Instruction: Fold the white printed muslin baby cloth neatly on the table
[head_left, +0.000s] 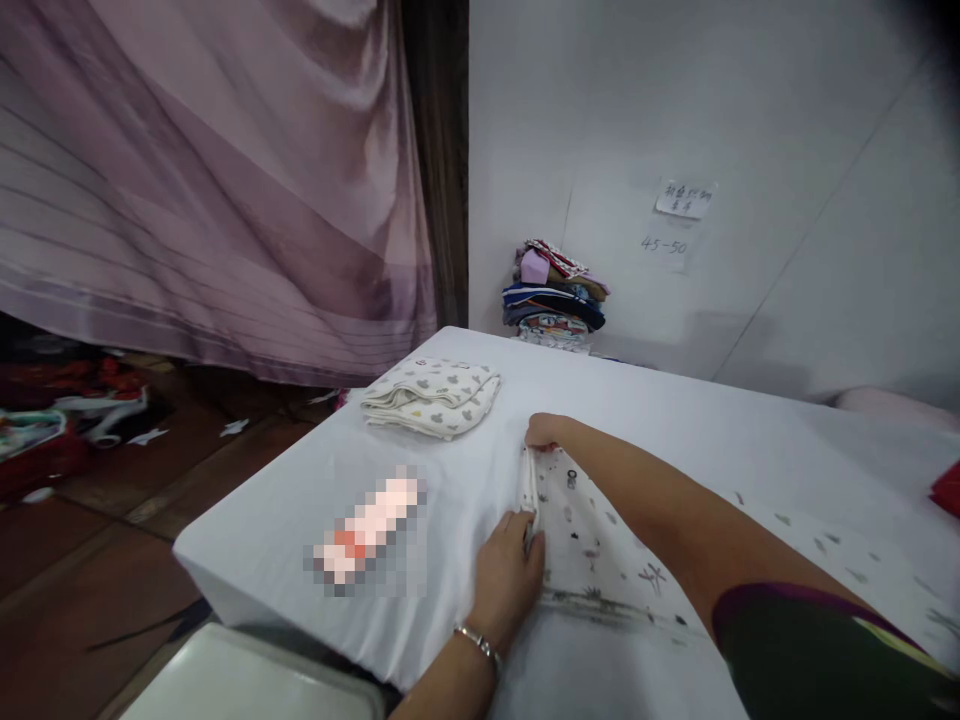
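A white cloth (600, 545) with small dark prints lies spread on the white table (675, 420) in front of me. My left hand (508, 580), with a bracelet on the wrist, pinches the cloth's left edge near its front corner. My right hand (546, 431) reaches across and grips the same edge at its far corner, fingers closed on the fabric. My right forearm lies over the cloth.
A folded white cloth with grey prints (431, 396) rests at the table's far left. A stack of folded coloured clothes (555, 295) stands against the back wall. A blurred pinkish object (371, 530) lies near the table's left edge. A red item (949, 488) shows at far right.
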